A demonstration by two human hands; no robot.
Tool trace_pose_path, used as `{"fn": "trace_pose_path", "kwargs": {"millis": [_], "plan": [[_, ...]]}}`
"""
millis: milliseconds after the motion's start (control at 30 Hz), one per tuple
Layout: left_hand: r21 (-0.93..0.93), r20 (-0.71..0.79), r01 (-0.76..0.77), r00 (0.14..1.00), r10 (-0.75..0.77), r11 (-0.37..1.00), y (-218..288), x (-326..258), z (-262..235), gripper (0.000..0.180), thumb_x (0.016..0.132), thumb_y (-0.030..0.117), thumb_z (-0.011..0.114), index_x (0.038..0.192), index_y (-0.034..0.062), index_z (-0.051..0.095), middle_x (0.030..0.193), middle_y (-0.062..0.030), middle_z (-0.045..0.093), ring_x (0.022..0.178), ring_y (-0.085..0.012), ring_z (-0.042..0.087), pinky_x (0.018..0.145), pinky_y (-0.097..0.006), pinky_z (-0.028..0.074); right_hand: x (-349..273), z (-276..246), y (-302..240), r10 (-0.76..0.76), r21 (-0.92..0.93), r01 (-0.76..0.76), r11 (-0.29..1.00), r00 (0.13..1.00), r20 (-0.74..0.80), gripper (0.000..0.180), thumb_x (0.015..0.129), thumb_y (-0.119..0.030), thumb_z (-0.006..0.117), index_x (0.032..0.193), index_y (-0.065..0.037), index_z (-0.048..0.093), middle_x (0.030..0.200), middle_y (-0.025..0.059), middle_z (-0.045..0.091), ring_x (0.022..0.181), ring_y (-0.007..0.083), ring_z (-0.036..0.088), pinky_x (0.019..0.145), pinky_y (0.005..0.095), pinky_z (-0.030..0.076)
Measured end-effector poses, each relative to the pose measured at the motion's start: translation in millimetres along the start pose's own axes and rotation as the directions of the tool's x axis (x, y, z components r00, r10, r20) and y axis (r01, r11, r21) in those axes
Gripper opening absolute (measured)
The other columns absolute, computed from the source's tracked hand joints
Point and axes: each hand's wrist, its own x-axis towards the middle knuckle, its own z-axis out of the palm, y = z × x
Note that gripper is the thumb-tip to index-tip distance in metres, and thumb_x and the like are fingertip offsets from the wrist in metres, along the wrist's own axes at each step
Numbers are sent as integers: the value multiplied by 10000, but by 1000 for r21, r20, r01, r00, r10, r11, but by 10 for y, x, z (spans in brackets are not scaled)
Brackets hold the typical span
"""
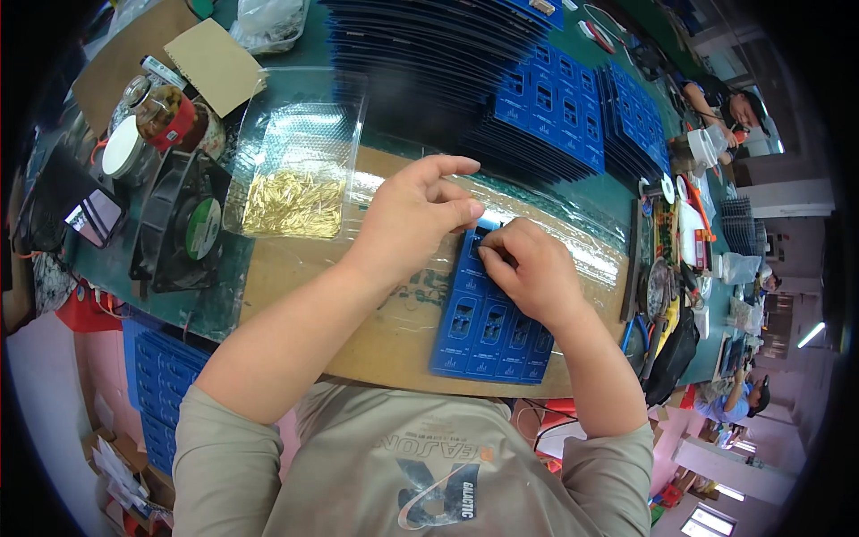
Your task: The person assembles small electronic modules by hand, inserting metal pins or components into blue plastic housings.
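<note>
A blue panel of circuit boards (490, 333) lies on the brown work surface in front of me, its far edge under my hands. My left hand (413, 215) is above the panel's far left corner. Its index finger stretches out, while the thumb and other fingers are closed together; what they hold, if anything, is hidden. My right hand (534, 270) is at the panel's far right part, thumb and fingers pinched close to the board. Anything between them is too small to make out. Left of my left hand, a clear plastic tray (242, 183) holds a heap of thin gold-coloured pins (295, 204).
Tall stacks of blue board panels (546, 112) rise beyond my hands. At left are a black fan (170, 219), a jar with a red label (165, 116) and a phone (94, 217). Tools, including a yellow-handled one (669, 318), crowd the right. Other people (738, 112) sit further off.
</note>
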Motion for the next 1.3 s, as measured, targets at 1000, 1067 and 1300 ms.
{"fn": "trace_pose_path", "kwargs": {"millis": [1000,1067,1300], "plan": [[-98,-24,17,1000,-20,995,2,6,21,471,862,39,699,1293,-25,519,894,-62,677,846,-123,638,794,-259,503,71,-80,123,189,523,-211,826,977,95,147,911,-111,618,1031,-32,650,920,92,667,791,185,635,714,294,503],[-102,-28,19,999,-22,995,7,6,23,470,863,38,697,1293,-24,519,889,-63,677,835,-120,631,787,-258,496,78,-124,80,-6,203,-6,979,998,60,197,894,-148,601,1055,-79,691,968,151,646,923,337,629,836,392,508],[-123,-6,14,1000,-15,992,12,6,20,469,863,39,697,1293,-21,520,883,-60,678,811,-116,616,775,-256,483,106,-125,-50,11,117,-16,993,999,44,234,891,-113,532,1077,-70,668,1053,176,664,1001,359,633,862,437,506]]}}
